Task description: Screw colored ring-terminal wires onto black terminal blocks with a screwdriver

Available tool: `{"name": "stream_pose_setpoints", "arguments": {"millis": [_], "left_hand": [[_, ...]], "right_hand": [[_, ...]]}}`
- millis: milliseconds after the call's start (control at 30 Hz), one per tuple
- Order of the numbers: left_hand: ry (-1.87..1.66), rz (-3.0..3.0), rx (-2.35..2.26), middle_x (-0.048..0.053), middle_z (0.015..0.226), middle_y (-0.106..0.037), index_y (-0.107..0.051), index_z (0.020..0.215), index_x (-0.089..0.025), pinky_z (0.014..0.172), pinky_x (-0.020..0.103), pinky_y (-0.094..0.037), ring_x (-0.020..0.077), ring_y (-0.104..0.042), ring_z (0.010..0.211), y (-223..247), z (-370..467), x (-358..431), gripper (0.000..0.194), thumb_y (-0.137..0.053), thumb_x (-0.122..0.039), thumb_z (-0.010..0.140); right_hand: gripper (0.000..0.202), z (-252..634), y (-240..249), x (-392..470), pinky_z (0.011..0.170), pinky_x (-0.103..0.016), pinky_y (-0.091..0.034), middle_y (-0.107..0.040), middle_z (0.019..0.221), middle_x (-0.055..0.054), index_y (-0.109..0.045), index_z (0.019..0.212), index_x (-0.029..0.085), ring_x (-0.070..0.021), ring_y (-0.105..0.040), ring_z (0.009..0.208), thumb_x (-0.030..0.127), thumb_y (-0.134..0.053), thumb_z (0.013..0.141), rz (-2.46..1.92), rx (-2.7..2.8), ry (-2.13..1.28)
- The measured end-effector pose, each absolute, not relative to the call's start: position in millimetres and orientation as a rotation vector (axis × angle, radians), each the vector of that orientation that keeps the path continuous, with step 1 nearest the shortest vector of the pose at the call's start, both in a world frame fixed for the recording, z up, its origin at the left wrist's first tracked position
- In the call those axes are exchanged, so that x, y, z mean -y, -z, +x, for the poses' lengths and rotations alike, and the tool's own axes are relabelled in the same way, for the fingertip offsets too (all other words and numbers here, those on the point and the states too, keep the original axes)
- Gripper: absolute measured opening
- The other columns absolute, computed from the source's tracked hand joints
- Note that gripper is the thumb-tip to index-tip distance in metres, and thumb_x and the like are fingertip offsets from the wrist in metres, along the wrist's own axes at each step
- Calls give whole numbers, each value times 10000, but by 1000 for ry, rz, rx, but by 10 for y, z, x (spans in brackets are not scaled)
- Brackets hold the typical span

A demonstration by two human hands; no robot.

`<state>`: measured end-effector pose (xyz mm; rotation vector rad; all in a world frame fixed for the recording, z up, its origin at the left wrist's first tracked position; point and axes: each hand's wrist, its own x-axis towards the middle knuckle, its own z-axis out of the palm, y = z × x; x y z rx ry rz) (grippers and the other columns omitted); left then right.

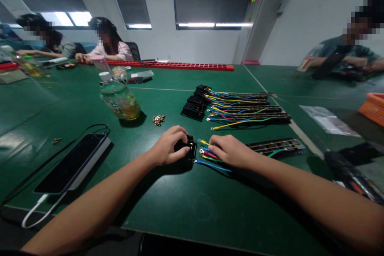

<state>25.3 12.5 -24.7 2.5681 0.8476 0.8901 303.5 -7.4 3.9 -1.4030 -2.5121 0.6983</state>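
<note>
My left hand is closed around a small black plastic block with metal contacts on its right side. Just right of it, my right hand pinches among the coloured wires, whose ends carry ring terminals. A blue wire lies loose below the fingers, and a yellow one pokes out above. The wires lead towards a black strip with brass-coloured rails, partly hidden behind my right hand. Exactly which wires the fingers hold is hard to see.
Behind my hands lie several wired strips with black blocks. A pile of brass screws, a drink bottle and a phone with a white cable are on the left. An orange basket stands right. People sit across the table.
</note>
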Motion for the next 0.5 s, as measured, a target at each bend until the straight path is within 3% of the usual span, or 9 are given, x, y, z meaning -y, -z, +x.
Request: {"name": "stream_pose_setpoints", "arguments": {"millis": [133,233,500], "left_hand": [[-892,2567,-841,99,1091,-633,-583,942,-189,888,410,-536,245,-617,997,249,252,-129,146,-608,-333,925],[-901,2568,-825,97,1085,-632,-585,940,-188,890,405,-533,244,-618,999,248,252,-128,139,-612,-323,926],[-907,2566,-822,98,1097,-629,-584,950,-186,894,401,-531,240,-614,1007,245,251,-122,133,-615,-312,926]], "right_hand": [[251,3037,-56,108,839,-320,-436,-672,1034,-96,-615,1116,152,-210,-597,941,331,-644,942,-1178,2524,-568],[213,3036,-39,122,903,-346,-462,-638,1084,-115,-648,1081,145,-225,-579,1008,279,-661,916,-1005,2574,-493],[217,3025,-3,129,824,-337,-451,-605,1018,-119,-712,993,126,-214,-559,919,325,-633,955,-1098,2698,-330]]}}
